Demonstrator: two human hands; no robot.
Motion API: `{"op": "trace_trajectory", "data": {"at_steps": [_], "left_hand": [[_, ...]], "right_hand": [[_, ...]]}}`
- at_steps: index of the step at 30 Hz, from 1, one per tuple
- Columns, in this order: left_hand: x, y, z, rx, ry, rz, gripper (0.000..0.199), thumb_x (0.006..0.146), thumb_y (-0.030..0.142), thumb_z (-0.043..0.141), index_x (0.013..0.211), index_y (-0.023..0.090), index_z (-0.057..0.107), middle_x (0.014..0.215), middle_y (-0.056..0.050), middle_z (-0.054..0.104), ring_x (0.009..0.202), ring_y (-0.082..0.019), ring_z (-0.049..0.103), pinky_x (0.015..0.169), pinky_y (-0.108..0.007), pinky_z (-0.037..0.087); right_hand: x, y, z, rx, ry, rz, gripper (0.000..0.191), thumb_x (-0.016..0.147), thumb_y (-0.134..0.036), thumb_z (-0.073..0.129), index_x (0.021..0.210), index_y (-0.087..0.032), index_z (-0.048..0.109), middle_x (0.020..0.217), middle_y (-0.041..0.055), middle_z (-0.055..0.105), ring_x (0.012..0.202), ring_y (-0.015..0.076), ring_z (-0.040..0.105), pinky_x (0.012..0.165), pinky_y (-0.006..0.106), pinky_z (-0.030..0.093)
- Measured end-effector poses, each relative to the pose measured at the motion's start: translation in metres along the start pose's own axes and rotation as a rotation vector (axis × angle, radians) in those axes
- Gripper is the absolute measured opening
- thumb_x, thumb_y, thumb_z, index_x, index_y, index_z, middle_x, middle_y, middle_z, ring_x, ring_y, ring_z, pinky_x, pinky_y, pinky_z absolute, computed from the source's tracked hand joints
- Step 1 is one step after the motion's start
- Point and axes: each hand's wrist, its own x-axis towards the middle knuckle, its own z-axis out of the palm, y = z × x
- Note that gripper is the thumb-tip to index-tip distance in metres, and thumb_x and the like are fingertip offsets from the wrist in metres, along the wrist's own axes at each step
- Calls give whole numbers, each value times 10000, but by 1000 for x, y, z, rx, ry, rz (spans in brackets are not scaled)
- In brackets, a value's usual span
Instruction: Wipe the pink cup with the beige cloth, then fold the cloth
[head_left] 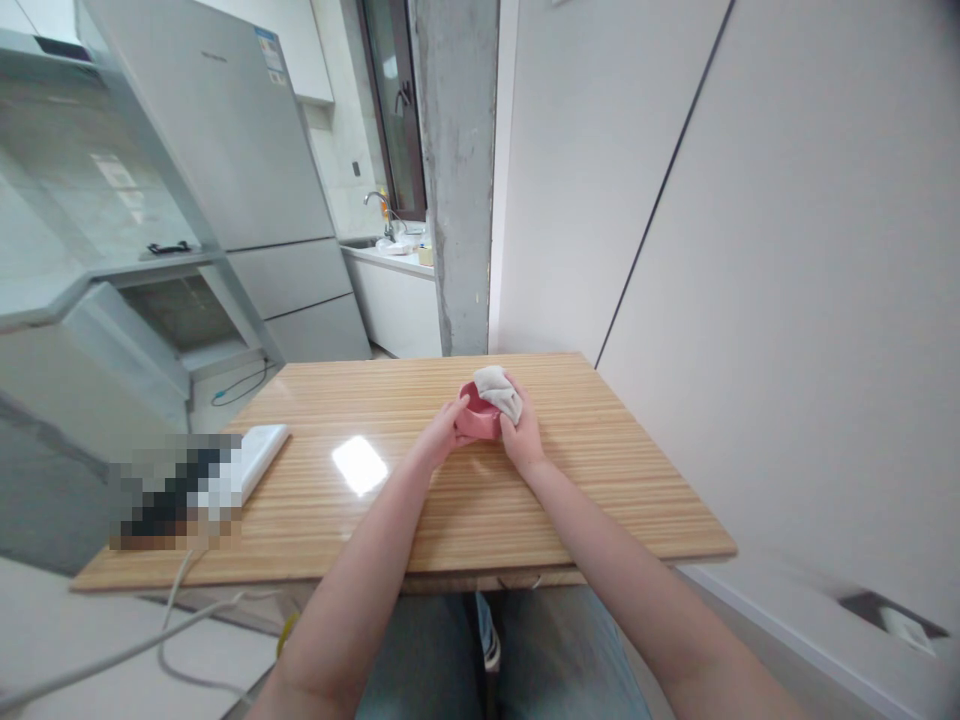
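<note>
Over the far middle of the wooden table [600, 480], both hands meet at a small pink container [480, 427] that looks hollow, like a box or bowl. My left hand [448, 430] grips its left side, thumb at the rim and fingers beneath. My right hand [523, 432] is closed on a crumpled greyish-white cloth [496, 388], which lies against the container's right rim and covers part of its opening. The right fingertips are partly hidden behind the cloth. What the container holds inside, if anything, cannot be made out.
A white device [262, 450] with a blurred patch beside it lies at the table's left, its white cable [176, 590] hanging over the front edge. White panels [720, 250] rise on the right. A fridge [225, 130] and a sink counter [397, 262] stand beyond the table.
</note>
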Motion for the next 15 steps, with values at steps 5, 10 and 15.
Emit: {"op": "trace_trajectory", "data": {"at_steps": [5,10,15], "left_hand": [[6,-3,-1,-119,130,112,431,720,394,723,1064,204,545,1089,-95,652,977,-210,631,776,-334,536],[12,8,-7,-281,251,221,382,787,320,644,1135,221,521,1105,-80,649,1022,-198,618,784,-311,543],[3,9,-4,-230,80,51,322,828,338,588,1123,211,578,1201,-94,621,1104,-235,588,777,-314,555]], "right_hand": [[2,0,5,-64,-95,-24,524,826,-211,489,1349,-231,468,1464,50,405,1372,221,337,1170,432,225],[1,-5,13,-16,-159,-25,435,861,-312,485,1284,-233,548,1417,48,470,1363,216,360,1160,407,249],[18,29,-9,75,258,396,442,844,-467,451,1139,-193,633,1109,71,688,1102,278,604,1011,473,430]]}}
